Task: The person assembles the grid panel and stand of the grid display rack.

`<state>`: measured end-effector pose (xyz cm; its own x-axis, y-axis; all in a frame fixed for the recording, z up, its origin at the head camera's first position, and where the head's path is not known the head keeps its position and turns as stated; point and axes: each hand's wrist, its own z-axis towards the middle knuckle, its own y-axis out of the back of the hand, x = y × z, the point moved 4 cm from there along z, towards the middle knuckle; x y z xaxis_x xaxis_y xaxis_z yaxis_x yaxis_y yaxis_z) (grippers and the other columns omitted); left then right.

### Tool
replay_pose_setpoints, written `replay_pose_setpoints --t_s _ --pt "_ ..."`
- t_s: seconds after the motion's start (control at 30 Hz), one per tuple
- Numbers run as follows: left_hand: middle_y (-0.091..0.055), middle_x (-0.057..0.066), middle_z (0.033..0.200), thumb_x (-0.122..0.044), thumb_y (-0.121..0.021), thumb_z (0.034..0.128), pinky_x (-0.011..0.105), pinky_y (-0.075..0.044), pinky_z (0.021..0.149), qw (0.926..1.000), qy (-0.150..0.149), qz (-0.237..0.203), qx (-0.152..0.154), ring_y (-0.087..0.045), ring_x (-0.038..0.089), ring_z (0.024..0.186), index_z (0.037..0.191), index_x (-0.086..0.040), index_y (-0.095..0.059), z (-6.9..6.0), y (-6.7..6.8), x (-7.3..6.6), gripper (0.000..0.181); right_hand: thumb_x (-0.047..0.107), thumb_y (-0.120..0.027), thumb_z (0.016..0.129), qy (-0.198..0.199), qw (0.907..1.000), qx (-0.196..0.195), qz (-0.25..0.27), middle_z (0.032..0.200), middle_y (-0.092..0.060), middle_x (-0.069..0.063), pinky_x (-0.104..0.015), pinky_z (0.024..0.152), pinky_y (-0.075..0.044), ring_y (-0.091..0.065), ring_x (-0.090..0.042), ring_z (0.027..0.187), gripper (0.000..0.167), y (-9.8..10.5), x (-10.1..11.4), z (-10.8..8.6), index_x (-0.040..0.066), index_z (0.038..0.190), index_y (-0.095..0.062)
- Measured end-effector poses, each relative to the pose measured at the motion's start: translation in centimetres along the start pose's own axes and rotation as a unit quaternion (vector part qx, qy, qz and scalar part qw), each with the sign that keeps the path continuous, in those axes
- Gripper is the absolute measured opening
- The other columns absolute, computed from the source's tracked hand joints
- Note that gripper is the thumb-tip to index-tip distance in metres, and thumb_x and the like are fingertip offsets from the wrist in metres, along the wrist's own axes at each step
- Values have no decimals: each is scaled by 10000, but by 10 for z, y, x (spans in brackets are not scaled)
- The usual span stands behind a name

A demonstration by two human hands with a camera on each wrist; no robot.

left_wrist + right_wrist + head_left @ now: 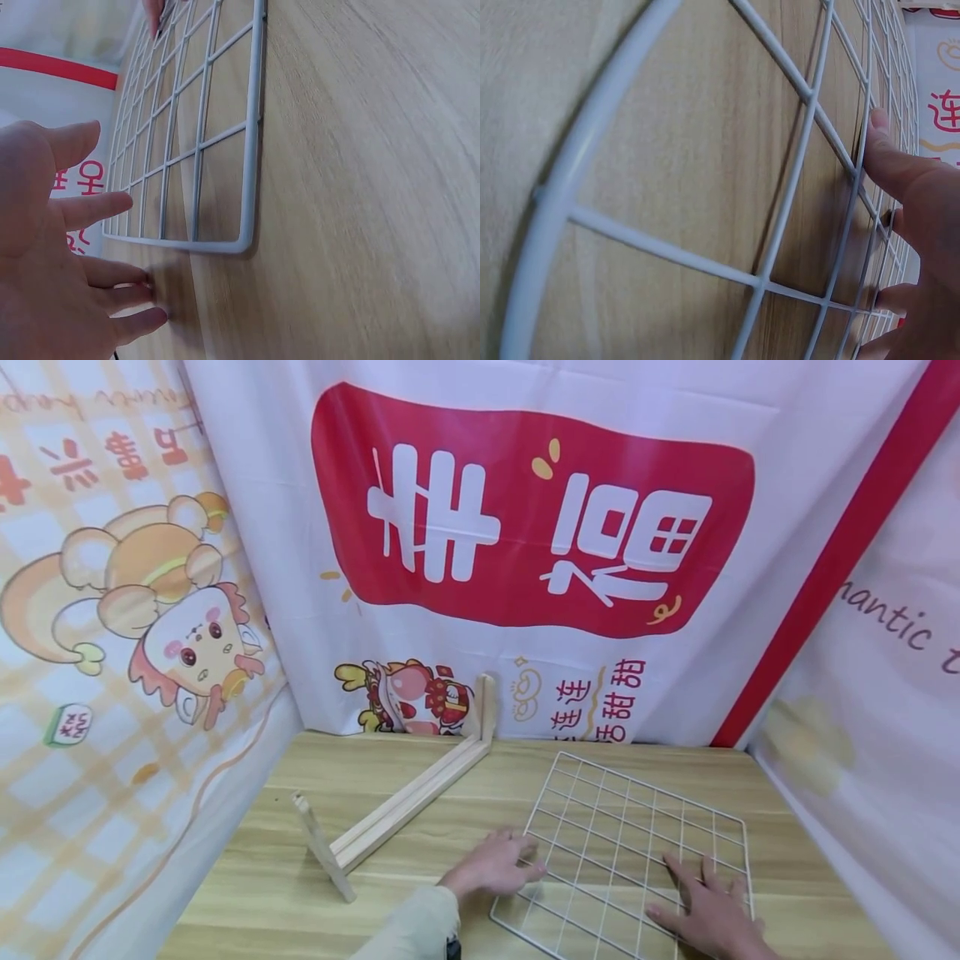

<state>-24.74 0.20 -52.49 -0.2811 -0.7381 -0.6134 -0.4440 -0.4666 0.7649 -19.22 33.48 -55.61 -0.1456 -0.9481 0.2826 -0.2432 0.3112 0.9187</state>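
A white wire grid panel (651, 787) lies flat on the wooden table. At its left edge is my left hand (495, 862), fingers spread and slightly bent. In the left wrist view, the left hand (45, 247) has its thumb and index finger over the grid's edge and its other fingers beyond it; whether it touches the wire I cannot tell. My right hand (708, 906) rests on the right part of the panel with its fingers spread. The right wrist view shows the right hand's fingers (889, 161) against the wires, not curled around them.
A pale wooden stand (411, 800), a long bar with an upright at each end, is on the table (247, 893) left of the grid. Printed cloth hangings (540, 685) enclose the back and both sides. A dark band (453, 948) shows at the left cuff.
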Motion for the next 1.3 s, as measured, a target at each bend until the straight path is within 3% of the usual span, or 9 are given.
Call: replay_pose_setpoints --t_s 0.23,0.33,0.47,0.6,0.7,0.83,0.93,1.07,1.3 --pt "-566 156 1573 -460 -612 1053 690 -362 1241 9997 -160 -173 45 -407 432 1539 1461 -187 -631 0 -3 -4 491 861 -651 815 0 10000 -66 66 1648 -114 -459 -1027 865 -259 -37 -894 1338 1119 -2 4 -1 213 1664 -319" --pt "-600 177 1517 -426 -634 1047 695 -409 1196 9974 -114 -711 40 -488 434 1457 1389 -165 -681 2 -4 -3 433 859 -651 817 28 9999 -123 9 1645 -123 -460 -1022 858 -278 -56 -893 1337 1118 -1 4 -2 205 1662 -321" --pt "-576 192 1519 -366 -669 1034 745 -361 1190 9807 65 -1954 -3 -492 450 1421 1293 -175 -728 6 -5 -3 327 868 -634 824 -4 9999 -101 -36 1654 -104 -451 -1017 856 -293 -65 -879 1352 1129 0 3 -2 201 1672 -301" --pt "-579 151 1539 -324 -689 1023 802 -246 1217 9628 95 -2691 -222 -428 486 1494 1233 -222 -749 9 -8 -4 241 884 -627 813 -111 9999 -50 -11 1669 -104 -429 -1020 854 -290 -72 -856 1372 1147 1 3 -2 218 1680 -279" --pt "-584 160 1529 -265 -691 1019 801 -271 1200 9413 220 -3332 -495 -458 490 1465 1250 -200 -741 10 -12 -2 245 894 -622 808 -154 9999 -25 26 1676 -103 -414 -1023 858 -281 -73 -836 1388 1152 1 3 -1 234 1683 -267" --pt "-533 225 1481 -150 -660 1022 646 -539 1067 8829 443 -4620 -713 -604 415 1256 1421 -118 -632 10 -16 10 401 870 -623 834 -128 9998 -3 147 1682 -65 -413 -1038 866 -234 -50 -827 1398 1130 -1 3 -2 230 1687 -248" --pt "-507 279 1461 -99 -609 1043 474 -660 916 8454 510 -5263 -753 -677 335 1126 1572 -67 -452 6 -19 24 553 833 -637 859 -31 9997 -48 243 1688 -30 -409 -1049 876 -186 -15 -834 1400 1114 -3 5 -5 210 1689 -231" --pt "-576 340 1429 -79 -558 1066 407 -675 910 8250 449 -5596 -651 -741 344 1110 1607 80 -300 2 -26 33 620 808 -635 883 63 9994 -96 331 1690 -9 -408 -1051 897 -152 9 -838 1403 1114 -3 6 -8 192 1698 -192" --pt "-639 344 1386 -7 -508 1069 444 -640 1009 7959 281 -6036 -376 -735 413 1177 1526 157 -374 5 -34 29 504 809 -611 899 97 9991 -126 385 1672 1 -438 -1044 930 -127 9 -861 1382 1114 -1 3 -9 195 1707 -150"
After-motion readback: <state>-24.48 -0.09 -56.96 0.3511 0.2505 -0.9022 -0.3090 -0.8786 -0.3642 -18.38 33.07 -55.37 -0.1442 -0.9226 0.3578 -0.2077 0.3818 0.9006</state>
